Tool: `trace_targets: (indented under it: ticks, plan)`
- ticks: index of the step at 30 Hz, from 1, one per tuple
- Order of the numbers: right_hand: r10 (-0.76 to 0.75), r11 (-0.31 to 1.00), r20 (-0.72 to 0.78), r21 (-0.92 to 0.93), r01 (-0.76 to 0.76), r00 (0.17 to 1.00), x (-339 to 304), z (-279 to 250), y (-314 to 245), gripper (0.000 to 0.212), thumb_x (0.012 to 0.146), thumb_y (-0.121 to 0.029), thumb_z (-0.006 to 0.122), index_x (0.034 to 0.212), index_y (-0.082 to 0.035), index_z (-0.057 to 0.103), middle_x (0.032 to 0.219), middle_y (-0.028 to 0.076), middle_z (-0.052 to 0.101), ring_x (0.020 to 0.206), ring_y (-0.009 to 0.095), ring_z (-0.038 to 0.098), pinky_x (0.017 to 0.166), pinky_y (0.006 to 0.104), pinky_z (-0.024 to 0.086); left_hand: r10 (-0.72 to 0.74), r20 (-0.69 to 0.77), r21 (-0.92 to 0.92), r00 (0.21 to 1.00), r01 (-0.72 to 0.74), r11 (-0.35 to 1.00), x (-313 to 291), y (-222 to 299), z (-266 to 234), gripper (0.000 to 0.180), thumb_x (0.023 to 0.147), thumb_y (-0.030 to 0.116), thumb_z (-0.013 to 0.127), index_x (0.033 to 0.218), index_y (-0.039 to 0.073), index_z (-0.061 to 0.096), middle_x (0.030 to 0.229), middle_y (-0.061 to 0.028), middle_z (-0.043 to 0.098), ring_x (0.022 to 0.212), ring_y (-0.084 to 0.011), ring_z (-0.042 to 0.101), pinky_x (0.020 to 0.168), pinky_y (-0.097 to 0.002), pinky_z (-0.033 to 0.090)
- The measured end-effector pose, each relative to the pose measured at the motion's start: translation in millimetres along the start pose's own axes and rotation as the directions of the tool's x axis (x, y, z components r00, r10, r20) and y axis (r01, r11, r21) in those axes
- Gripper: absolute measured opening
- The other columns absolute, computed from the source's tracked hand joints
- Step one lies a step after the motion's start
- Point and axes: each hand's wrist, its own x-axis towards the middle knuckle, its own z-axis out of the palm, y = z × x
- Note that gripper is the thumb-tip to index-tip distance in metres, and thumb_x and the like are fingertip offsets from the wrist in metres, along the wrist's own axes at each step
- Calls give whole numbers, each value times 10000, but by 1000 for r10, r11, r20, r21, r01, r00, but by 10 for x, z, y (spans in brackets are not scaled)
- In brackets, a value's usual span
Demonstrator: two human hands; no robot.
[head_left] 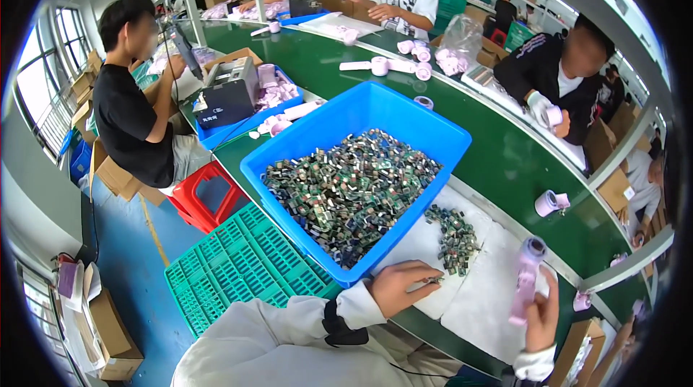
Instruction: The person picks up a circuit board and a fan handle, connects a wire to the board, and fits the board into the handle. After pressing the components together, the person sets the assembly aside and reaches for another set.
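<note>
My left hand (401,284) rests on a white foam sheet (476,293), fingertips pinching a small component at the near edge of a loose pile of small dark green parts (452,237). My right hand (541,315) holds a pink tube-like roll (525,279) upright above the sheet. A big blue bin (426,131) full of the same small parts stands just beyond my left hand. Both of my sleeves are white.
A green conveyor belt (505,163) carries pink tape rolls (552,203). A green slotted crate (238,264) lies left of the bin, with a red stool (202,196) beyond it. Several people work along the line. Cardboard boxes (108,329) stand on the blue floor.
</note>
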Motion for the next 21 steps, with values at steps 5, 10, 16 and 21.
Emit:
trace_targets:
  ticks: [5,10,16,21]
  plan:
    - [168,951,66,-273,-144,984,-638,258,-122,661,838,10,508,1495,-65,481,745,40,637,638,116,584,608,271,440,21,4,11,1000,-21,1000,47,40,-16,285,906,118,774,1184,71,731,993,-91,724,822,-209,717,745,-333,572]
    - [93,790,215,-610,59,972,-545,347,-155,451,846,-38,612,1292,-73,667,632,112,626,557,226,643,546,351,486,-16,127,-24,992,19,1000,-41,278,43,304,910,95,760,1209,69,713,970,-97,705,823,-238,704,750,-344,575]
    - [-216,698,248,-637,326,945,-505,299,12,305,824,-99,718,1126,-115,759,646,106,624,549,283,619,540,381,493,442,252,-120,861,-425,897,-109,466,419,280,913,96,740,1190,71,701,968,-98,677,834,-279,672,736,-373,565]
    - [-379,521,357,-680,516,854,-520,260,138,309,810,-114,722,1112,-158,770,639,58,568,545,255,584,523,389,474,469,356,-195,808,-427,883,-167,479,647,278,918,142,725,1188,92,688,931,-87,657,833,-288,647,721,-399,551]
